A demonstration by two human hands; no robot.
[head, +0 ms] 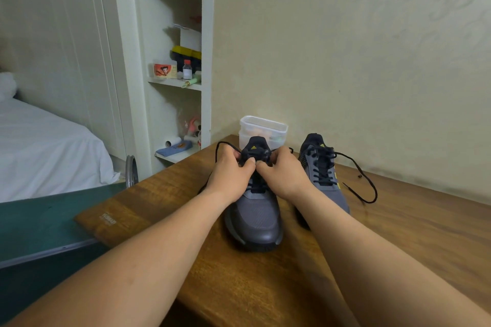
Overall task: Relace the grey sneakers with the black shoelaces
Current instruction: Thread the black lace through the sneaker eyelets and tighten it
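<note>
Grey sneaker (pixel 255 218) beneath left hand (pixel 229 172) and right hand (pixel 283 175), black shoelace (pixel 255 189) in both.

Near sneaker (pixel 255 218): upper eyelets and the gripped stretch of black shoelace (pixel 218 145) covered by left hand (pixel 231 170) and right hand (pixel 281 172) (pinch point itself unseen). Second sneaker (pixel 322 175), right of the grip: inner edge hidden behind right forearm (pixel 332 225). Container (pixel 263 127), beyond the grip: contents blurred.
</note>
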